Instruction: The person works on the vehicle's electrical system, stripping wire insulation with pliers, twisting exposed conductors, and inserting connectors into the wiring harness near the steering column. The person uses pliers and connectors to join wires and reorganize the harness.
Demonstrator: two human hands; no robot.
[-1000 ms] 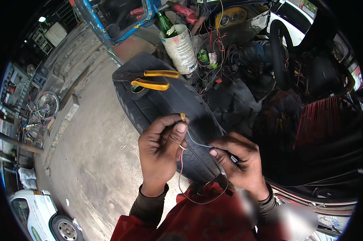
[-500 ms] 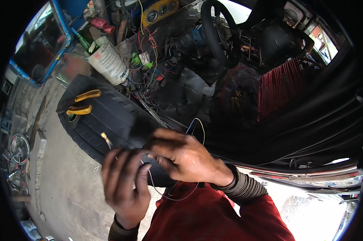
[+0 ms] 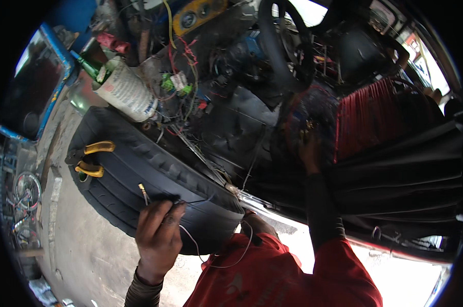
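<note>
Pinched between left-hand point(image 3: 159, 235) thumb and fingers, head view: thin white wire point(image 3: 190, 236), with a brass-coloured connector point(image 3: 142, 188) sticking out past the fingers. Left hand is over the near side of the tire point(image 3: 149, 169); cannot tell if it touches the rubber. Wire loops from the hand past the tire's near edge, over the red shirt point(image 3: 241, 279). Dark strand point(image 3: 198, 201) runs right from the same fingers, across the tire. Right hand point(image 3: 309, 151) is well apart, right of the tire, beside the red cords point(image 3: 367, 117); its fingers are near small gold-coloured things point(image 3: 309, 124). Too dark there, cannot tell if it grips anything. Yellow-handled pliers point(image 3: 99, 147) lie on top of the tire at its left end, handles apart. White tub point(image 3: 124, 89) just beyond the tire, green bottle point(image 3: 89, 66) leaning in it. Green plugs point(image 3: 187, 90) among loose wires, also beyond the tire. Steering wheel point(image 3: 273, 56) farther off, beyond and right of the tire. Bicycle point(image 3: 26, 192) well left of the tire.
</note>
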